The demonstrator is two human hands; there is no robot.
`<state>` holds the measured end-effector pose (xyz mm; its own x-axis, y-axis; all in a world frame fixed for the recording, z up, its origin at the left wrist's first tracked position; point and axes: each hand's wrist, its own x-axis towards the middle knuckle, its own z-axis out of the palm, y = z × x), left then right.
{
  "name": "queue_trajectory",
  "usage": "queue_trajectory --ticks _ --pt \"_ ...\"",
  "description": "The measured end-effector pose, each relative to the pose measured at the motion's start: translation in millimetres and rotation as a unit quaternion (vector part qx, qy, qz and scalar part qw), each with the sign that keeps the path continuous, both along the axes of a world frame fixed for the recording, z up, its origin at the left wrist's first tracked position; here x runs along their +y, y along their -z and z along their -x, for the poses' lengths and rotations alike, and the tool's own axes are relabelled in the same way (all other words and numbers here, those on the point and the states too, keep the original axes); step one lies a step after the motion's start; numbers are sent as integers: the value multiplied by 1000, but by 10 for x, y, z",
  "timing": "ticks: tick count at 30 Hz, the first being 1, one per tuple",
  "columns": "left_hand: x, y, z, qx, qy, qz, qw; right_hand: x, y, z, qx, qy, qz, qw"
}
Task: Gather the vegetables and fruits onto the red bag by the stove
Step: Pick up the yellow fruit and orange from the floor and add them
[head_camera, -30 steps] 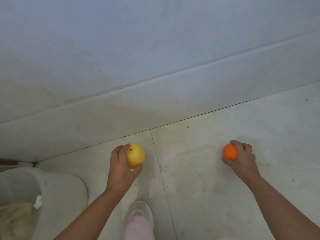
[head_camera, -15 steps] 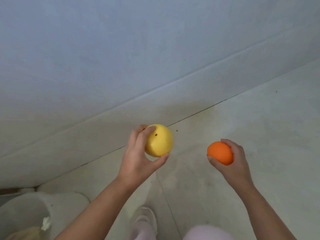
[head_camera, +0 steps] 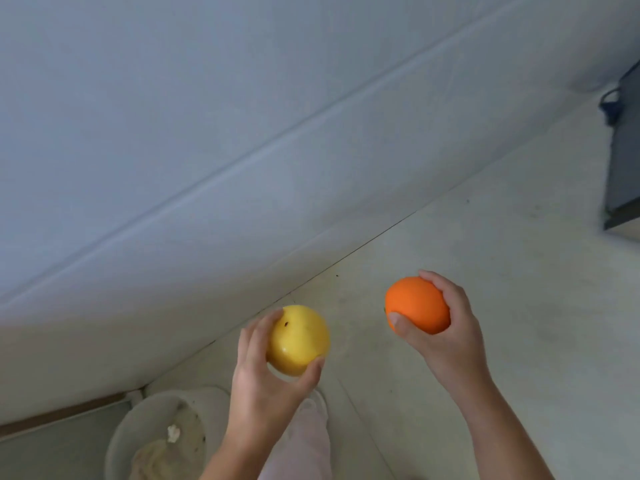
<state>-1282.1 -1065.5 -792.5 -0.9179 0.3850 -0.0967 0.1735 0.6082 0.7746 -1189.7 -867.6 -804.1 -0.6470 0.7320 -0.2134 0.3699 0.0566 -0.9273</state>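
Yellow fruit [head_camera: 299, 339] and orange [head_camera: 417, 309], one per hand.
Left hand [head_camera: 266, 382] pinches the yellow fruit lower centre; right hand [head_camera: 446, 336] wraps the orange, right of centre.

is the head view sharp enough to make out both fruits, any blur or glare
Head view: soft, even light, no hard glare; the yellow fruit in the left hand and the orange in the right hand read clearly, edges slightly soft; the dark object at the right edge is smeared, and wide-angle distortion bends the wall lines.
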Motion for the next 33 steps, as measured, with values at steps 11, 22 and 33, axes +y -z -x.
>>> queue_trajectory --ticks 11,22,33 --pt "265 -1889 -398 2 -108 -84 991 13 -2018 -362 47 -17 -29 998" --pt "739 -3634 -610 -2 -23 -253 967 140 -3651 -911 90 13 -100 991" --pt "794 -4505 -360 1 125 -244 962 85 -4807 -883 118 61 -206 969"
